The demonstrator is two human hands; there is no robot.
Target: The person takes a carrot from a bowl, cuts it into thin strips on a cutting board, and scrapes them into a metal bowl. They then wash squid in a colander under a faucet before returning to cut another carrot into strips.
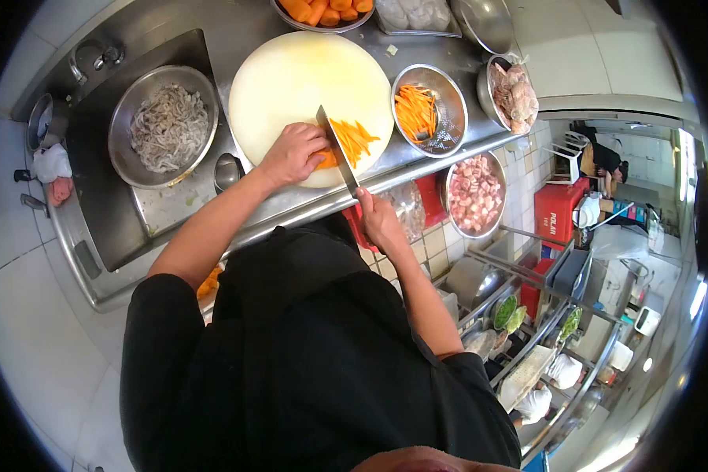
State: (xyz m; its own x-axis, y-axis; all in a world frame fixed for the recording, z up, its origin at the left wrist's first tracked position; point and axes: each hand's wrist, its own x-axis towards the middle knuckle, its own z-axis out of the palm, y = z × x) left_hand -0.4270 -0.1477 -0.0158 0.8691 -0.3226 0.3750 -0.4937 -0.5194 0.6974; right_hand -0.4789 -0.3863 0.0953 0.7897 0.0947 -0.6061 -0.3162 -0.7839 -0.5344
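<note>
On a round white cutting board, a kitchen knife stands with its blade against a piece of carrot. My right hand is closed around the knife's handle at the board's near edge. Bent fingers of my left hand press the carrot piece down, left of the blade. Cut carrot sticks lie in a pile just right of the blade. Beyond them, a metal colander holds more carrot sticks.
Left of the board, a sink holds a bowl of greyish strips. A ladle rests beside the board. Peeled carrots fill a bowl behind. Bowls of raw meat and pinkish pieces stand right. Another person is far right.
</note>
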